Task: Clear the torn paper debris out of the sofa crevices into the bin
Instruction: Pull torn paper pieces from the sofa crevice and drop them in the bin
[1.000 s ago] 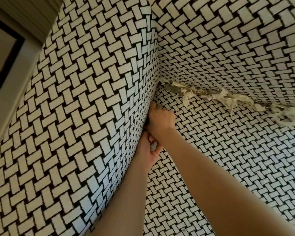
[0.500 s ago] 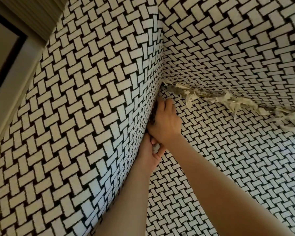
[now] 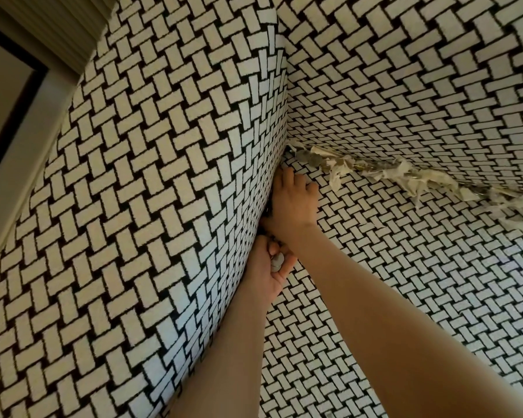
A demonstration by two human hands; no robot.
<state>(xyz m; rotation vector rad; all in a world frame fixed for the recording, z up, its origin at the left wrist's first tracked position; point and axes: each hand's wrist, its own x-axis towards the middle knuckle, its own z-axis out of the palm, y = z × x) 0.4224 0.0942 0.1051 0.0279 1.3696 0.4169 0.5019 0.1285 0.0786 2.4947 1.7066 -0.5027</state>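
Reaching into the crevice between sofa armrest [image 3: 163, 176] and seat cushion [image 3: 405, 282], the right hand [image 3: 293, 206] hides its fingertips, so its grip cannot be told; the left hand [image 3: 266, 276], just beside that wrist, curls round pale paper scraps [image 3: 277, 262]; torn paper debris [image 3: 405, 173] lines the crevice under the backrest [image 3: 405, 70].

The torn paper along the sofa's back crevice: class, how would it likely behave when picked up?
The torn paper looks thin and ragged, so probably floppy and light. It lies in loose separate shreds, so a pinch would likely leave bits behind.
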